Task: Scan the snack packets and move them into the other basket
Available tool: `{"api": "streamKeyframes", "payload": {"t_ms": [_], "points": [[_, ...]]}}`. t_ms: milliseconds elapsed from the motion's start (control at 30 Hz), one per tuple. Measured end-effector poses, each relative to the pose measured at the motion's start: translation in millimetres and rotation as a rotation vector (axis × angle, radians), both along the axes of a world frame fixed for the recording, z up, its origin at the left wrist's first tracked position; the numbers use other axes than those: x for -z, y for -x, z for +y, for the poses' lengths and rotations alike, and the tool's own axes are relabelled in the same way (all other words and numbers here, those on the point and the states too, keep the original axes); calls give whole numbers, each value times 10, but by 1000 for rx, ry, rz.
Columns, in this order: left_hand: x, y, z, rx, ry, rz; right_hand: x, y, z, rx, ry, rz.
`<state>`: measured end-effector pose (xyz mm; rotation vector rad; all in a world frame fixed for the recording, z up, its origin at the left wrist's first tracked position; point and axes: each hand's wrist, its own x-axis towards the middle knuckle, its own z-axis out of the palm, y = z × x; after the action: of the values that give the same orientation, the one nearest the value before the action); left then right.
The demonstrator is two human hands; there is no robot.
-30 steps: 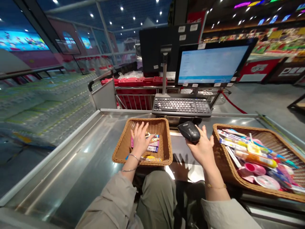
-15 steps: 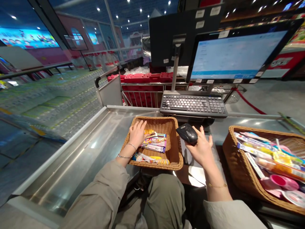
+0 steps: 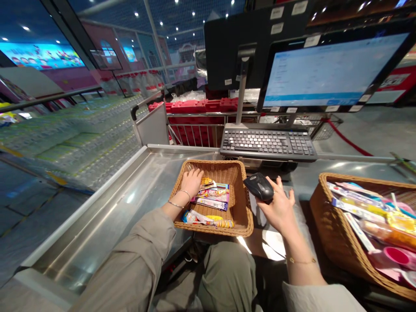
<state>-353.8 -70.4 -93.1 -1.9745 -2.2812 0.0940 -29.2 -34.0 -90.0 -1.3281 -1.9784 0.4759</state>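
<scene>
Over the wicker basket (image 3: 211, 164), your left hand (image 3: 191, 182) lies open just beside the snack packets (image 3: 212, 195), while your right hand (image 3: 278, 211) grips the handheld scanner (image 3: 259, 186); hold that grip steady, fingers clear of its front end.

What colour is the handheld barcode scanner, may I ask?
The scanner is black, clearest in the head view.

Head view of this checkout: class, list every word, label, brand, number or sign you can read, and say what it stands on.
Flat black-framed touchscreen monitor: on-screen text too small to read.
Red-and-white wall sign: too blurred to read.
Black computer keyboard: key legends too small.
Colourful foil snack packets: print too small.
Nothing is legible.
</scene>
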Motion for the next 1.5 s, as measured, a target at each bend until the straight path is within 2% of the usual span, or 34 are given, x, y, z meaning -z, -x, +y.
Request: {"api": "streamKeyframes", "payload": {"t_ms": [200, 533, 1067, 1300, 1500], "points": [[156, 50, 23, -27, 63, -29, 43, -22, 4, -10, -31, -6], [355, 109, 211, -129, 192, -120, 72, -37, 18, -7, -28, -11], [348, 217, 211, -260, 261, -182, 129, -81, 21, -4, -80, 4], [344, 151, 194, -282, 256, -155, 128, -84, 22, -5, -80, 22], [316, 46, 142, -237, 198, -89, 120, -93, 23, -3, -73, 20]]}}
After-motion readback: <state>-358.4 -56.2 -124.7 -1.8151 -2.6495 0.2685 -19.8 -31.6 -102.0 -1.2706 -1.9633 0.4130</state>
